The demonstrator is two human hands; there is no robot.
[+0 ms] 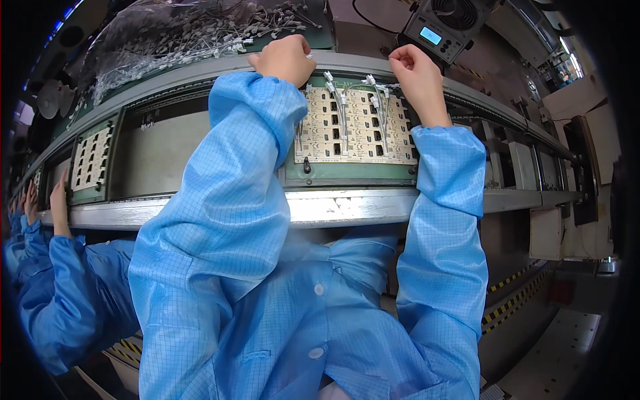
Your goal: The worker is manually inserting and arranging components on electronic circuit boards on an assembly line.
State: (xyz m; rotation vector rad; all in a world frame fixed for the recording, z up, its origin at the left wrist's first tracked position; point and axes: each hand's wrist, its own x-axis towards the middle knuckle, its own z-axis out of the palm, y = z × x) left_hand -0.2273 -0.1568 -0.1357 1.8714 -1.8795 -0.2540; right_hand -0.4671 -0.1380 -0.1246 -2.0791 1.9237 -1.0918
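Observation:
My left hand (285, 60) is closed above the far left corner of a cream circuit board panel (363, 137). A speck of white shows by its fingertips, too small to name. Over the far right corner, my right hand (420, 77) has thumb and forefinger pinched together; whatever is between them cannot be made out. The panel lies in a green carrier (347, 173) on the conveyor and bears rows of small black parts. Several short grey cables (344, 113) with white connectors run across it, some ends standing up at its far edge.
A heap of white-plugged cables (220, 33) in clear plastic lies beyond the conveyor rail (353, 207). At the far right stands a grey device (443, 30) with a lit screen and fan. Co-workers' hands (59, 203) are near another panel (93, 157) on the left.

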